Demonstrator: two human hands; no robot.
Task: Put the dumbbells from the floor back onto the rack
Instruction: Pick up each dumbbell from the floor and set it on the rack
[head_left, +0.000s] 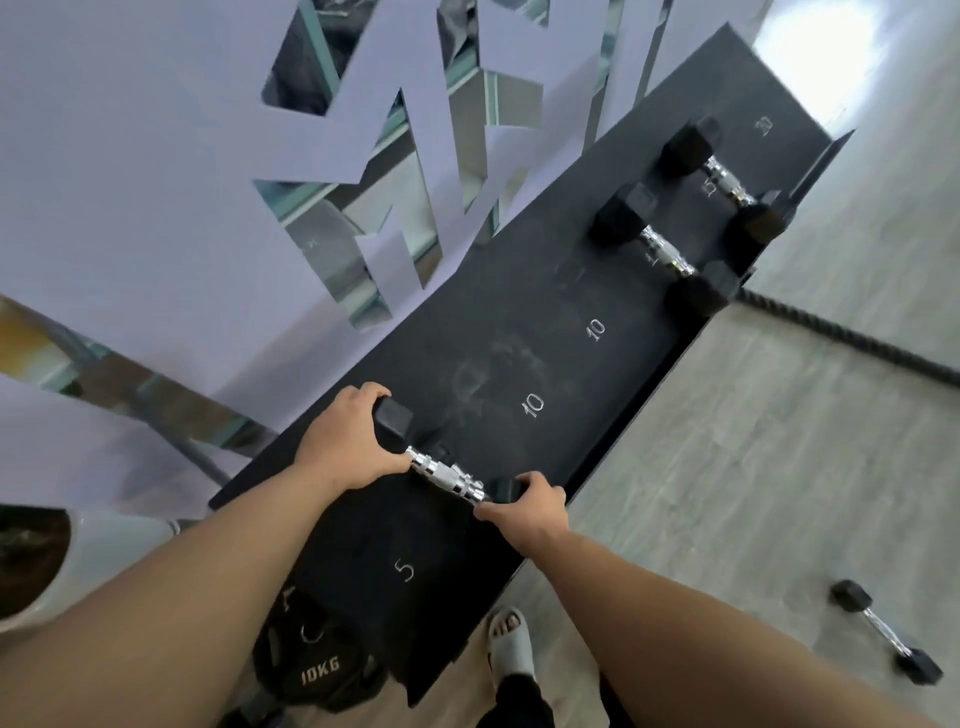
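A small black hex dumbbell (445, 472) with a chrome handle lies on the black rack top (519, 322), near the painted 5 and 10 marks. My left hand (345, 441) grips its far head. My right hand (524, 504) grips its near head at the rack's front edge. Another small dumbbell (885, 639) lies on the floor at the lower right. Two bigger dumbbells (667, 252) (724, 179) rest at the rack's far end.
A black 10KG weight plate (317, 670) leans below the rack's near end. A thick rope (852, 338) runs across the grey floor on the right. A mirrored wall with lilac panels stands behind the rack. My sandalled foot (511, 642) is by the rack.
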